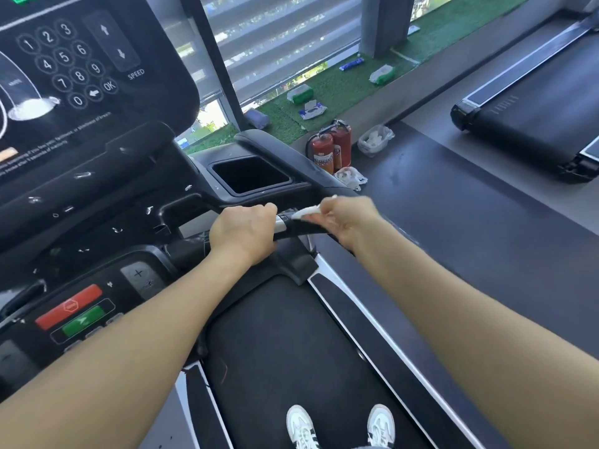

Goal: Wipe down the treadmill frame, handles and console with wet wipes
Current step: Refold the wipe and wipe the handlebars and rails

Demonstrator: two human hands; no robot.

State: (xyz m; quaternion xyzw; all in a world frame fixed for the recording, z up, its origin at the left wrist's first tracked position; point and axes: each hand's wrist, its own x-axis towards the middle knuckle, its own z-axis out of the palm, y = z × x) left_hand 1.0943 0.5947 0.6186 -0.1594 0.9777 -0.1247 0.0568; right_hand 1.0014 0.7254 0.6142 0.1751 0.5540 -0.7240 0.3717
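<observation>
The black treadmill handlebar with a silver sensor band (285,225) is gripped by the left hand (243,233), whose fingers are curled over the top of the bar just left of the silver band. A crumpled white wet wipe (308,211) is pinched in the right hand (346,218) and is pressed against the same bar, just right of the silver band; the two hands are close together but apart. Both bare forearms are stretched forward from the bottom of the view.

Above the hands, a rectangular black cup recess (249,175) is set in the console tray. Further left, the glossy black console panel with a white number keypad (64,64) is seen, tilted, and below it a red stop button (69,306) lies just above a green start button (84,320). Under the arms, the black running belt (285,351) is occupied by two white sneakers (340,427).

To the right, on the dark floor, two red fire extinguishers (330,147) are stood side by side, with a clear plastic bag of white material (374,140) near them. On the green artificial turf strip (340,89) by the window, several wet-wipe packets (311,109) are scattered. A second black treadmill deck (534,124) is visible at far right.
</observation>
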